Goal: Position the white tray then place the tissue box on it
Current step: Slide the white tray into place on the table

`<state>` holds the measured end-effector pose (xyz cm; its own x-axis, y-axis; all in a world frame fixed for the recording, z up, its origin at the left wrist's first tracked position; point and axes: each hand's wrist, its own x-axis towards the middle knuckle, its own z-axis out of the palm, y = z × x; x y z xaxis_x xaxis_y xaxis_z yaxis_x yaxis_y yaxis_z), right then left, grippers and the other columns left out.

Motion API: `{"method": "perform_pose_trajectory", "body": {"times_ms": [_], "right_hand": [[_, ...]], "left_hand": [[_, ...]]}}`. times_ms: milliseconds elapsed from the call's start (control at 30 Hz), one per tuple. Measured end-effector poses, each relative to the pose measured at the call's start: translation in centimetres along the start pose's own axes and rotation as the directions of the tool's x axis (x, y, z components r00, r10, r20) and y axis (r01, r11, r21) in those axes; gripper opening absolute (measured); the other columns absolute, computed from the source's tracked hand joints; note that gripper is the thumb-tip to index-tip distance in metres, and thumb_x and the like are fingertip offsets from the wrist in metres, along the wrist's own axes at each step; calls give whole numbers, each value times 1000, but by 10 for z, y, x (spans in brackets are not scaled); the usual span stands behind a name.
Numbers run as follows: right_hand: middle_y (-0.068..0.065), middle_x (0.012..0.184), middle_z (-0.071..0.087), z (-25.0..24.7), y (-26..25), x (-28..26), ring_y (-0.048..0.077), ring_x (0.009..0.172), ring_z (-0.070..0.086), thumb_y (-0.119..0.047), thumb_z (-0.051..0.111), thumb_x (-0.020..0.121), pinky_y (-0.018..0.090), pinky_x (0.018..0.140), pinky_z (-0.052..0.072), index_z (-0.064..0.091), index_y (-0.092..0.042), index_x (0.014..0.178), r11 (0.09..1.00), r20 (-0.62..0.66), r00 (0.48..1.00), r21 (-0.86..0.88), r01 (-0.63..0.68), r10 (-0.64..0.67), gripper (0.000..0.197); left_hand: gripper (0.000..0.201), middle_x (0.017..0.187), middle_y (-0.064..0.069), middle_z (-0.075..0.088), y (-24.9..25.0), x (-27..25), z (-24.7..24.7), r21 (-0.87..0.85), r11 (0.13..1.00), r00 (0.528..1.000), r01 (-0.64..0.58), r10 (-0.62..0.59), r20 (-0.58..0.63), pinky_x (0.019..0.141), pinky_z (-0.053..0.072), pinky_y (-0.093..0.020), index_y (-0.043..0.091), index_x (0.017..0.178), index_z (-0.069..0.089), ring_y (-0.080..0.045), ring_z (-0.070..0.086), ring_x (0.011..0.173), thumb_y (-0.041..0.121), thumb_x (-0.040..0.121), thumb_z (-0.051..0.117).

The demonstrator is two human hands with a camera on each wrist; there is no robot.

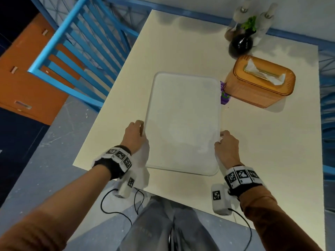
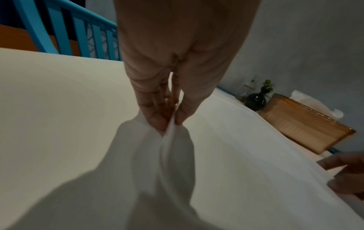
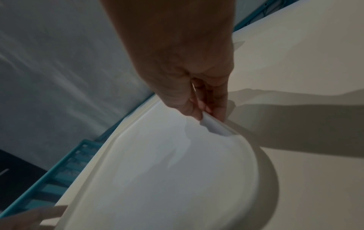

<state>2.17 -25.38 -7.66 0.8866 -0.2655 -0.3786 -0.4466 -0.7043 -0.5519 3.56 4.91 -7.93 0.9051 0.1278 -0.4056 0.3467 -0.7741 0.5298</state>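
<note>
nearest the head camera, at 7 o'clock, the left hand (image 1: 135, 136) is seen pinching the left long rim of the white tray (image 1: 183, 113), thumb above and fingers under, as the left wrist view confirms. the tray lies at the middle of the cream surface (image 1: 272, 151), its long axis running from 6 to 12 o'clock; whether it rests flat or is slightly lifted cannot be told. at 5 o'clock the right hand (image 1: 227, 147) is clamped on the right rim in the same pinch. at 2 o'clock of the tray, just beside its far right corner, the tissue box (image 1: 259, 81) stands upright with a tissue showing from its slot. a purple wrapper (image 1: 224, 94) is wedged between box and tray, and a dark vase (image 1: 240, 45) sits farther off at 1 o'clock.

the positioning step is judged to be in hand. next, the tray is to be settled and both pinches let go; then the box is to be lifted by its sides and set down inside the rim.
</note>
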Motion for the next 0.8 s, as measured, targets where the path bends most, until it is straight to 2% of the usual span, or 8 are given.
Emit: {"method": "perform_pose_trajectory", "body": {"times_ms": [67,167,300,467,600,800], "right_hand": [[29,108,64,3,-5,-1,40,100,61,4,46,86,43,87,52,52,4,118,1000,-11,1000,15,-8,8,32],[28,104,65,13,-18,-5,38,96,63,4,47,86,36,81,51,54,4,115,998,-18,1000,56,-20,21,29],[25,100,67,34,-38,-9,33,85,63,1,48,87,31,72,50,53,1,112,997,-13,1000,71,-16,17,25],[25,100,67,50,-70,12,36,88,65,-3,50,86,38,78,54,53,0,110,997,-30,999,79,-22,24,24],[25,101,67,58,-100,39,37,91,65,-2,51,85,34,76,51,54,2,106,998,-45,999,69,-9,12,21],[27,114,62,64,-136,71,38,101,62,-4,51,88,35,80,50,53,5,112,998,-70,997,47,-41,44,26]], "left_hand": [[39,97,-18,64,-10,-3,-5,-31,999,1000,-7,8,8,78,40,-29,5,121,55,-34,60,94,6,81,61],[35,90,-12,63,-19,7,-19,-82,997,1000,-7,5,-22,79,40,-27,3,116,59,-25,56,85,7,81,62],[29,102,-18,70,-33,26,-40,-105,994,996,34,-42,-75,82,41,-27,4,111,62,-25,59,87,7,82,62],[31,105,-19,70,-37,55,-64,-109,993,993,48,-59,-99,91,46,-35,4,113,63,-34,64,99,5,82,62],[31,105,-21,69,-37,91,-83,-91,995,991,41,-52,-126,95,49,-40,5,112,64,-36,63,102,5,81,62],[33,110,-20,68,-34,134,-105,-69,997,991,32,-40,-126,92,48,-37,4,116,62,-34,63,104,6,84,61]]}}
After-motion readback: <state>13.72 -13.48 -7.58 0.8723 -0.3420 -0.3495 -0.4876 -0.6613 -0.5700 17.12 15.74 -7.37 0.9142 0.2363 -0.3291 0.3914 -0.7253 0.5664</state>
